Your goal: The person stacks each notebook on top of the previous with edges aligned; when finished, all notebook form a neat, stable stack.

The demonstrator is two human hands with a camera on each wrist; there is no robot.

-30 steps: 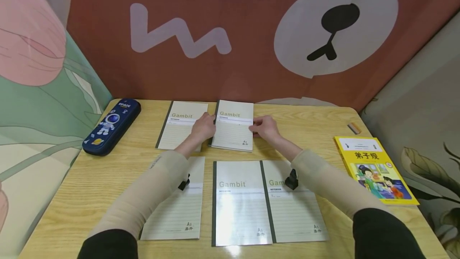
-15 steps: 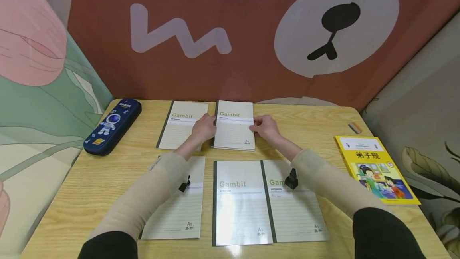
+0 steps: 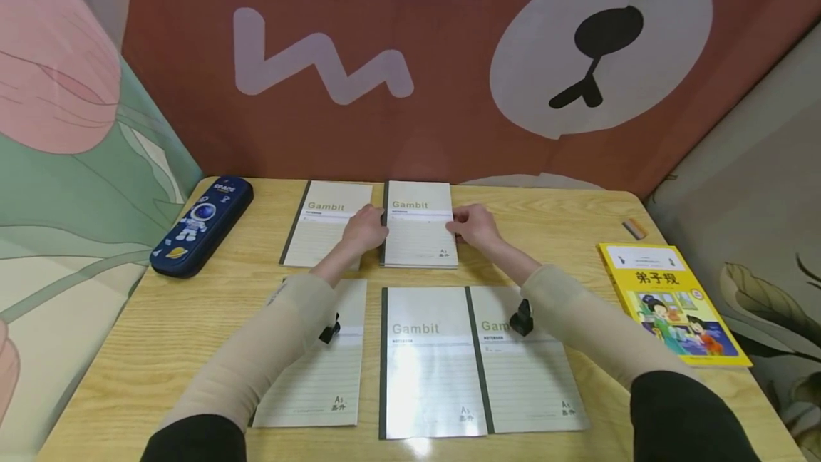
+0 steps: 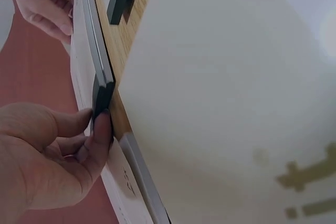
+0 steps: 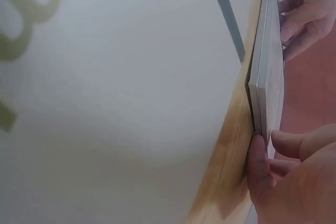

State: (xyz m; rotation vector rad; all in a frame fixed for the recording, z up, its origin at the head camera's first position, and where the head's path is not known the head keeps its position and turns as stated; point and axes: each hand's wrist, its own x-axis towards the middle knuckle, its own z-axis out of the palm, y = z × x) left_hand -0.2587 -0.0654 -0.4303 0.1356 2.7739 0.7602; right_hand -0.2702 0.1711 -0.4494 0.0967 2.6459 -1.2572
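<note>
Two stacked Gambit notebooks, pale with a dark spine, are at the back middle of the table. My left hand pinches their spine edge; in the left wrist view, its thumb and finger grip the dark spine. From the other side my right hand pinches the right edge. The right wrist view shows that hand's thumb on the top cover and a finger under the layered page edges. Whether the stack touches the table cannot be told.
Another notebook lies left of the stack, partly behind my left hand. Three more, a left, a middle and a right notebook, lie in front. A blue pencil case, yellow book and small eraser-like block flank them.
The notebook stack has turned slightly, its near edge swinging a little to the right so it lies straighter. Both hands keep their hold and barely move.
</note>
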